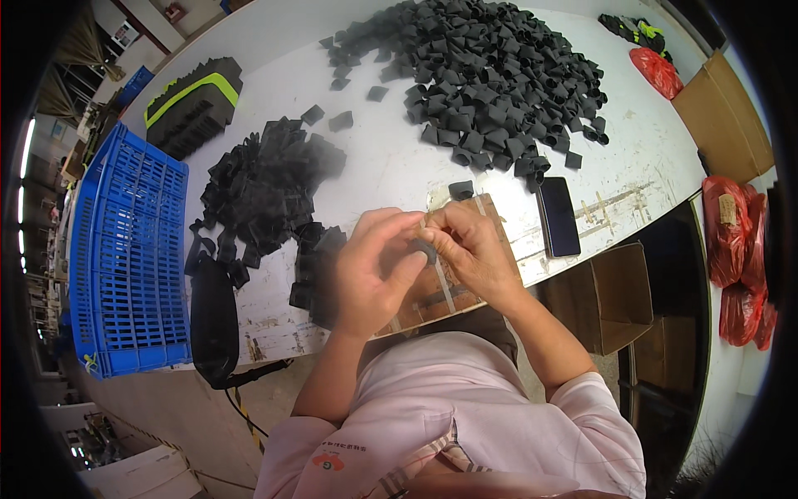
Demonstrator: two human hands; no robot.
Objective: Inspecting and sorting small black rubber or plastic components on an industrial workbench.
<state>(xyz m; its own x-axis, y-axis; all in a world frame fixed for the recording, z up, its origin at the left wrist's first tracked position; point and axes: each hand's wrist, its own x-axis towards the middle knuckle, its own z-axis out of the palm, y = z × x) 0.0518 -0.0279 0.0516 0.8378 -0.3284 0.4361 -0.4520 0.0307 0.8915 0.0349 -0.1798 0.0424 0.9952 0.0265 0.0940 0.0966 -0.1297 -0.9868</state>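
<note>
pink sleeves (432, 416) lie nearest, forearms rising to the white table (399, 170). both the left hand (376, 270) and right hand (472, 245) pinch one small black piece (426, 249) between their fingertips, over a brown board (453, 287). black pieces (490, 75) are piled beyond, with a dark phone (558, 215) just right.

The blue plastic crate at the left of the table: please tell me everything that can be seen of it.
The blue plastic crate is rectangular, with walls and bottom of open lattice holes, so it looks like rigid moulded plastic. It sits at the left edge of the white table, its long side running away from the person. Nothing shows inside it. A black rounded object lies close by its right side. Neither of the hands touches it.
</note>
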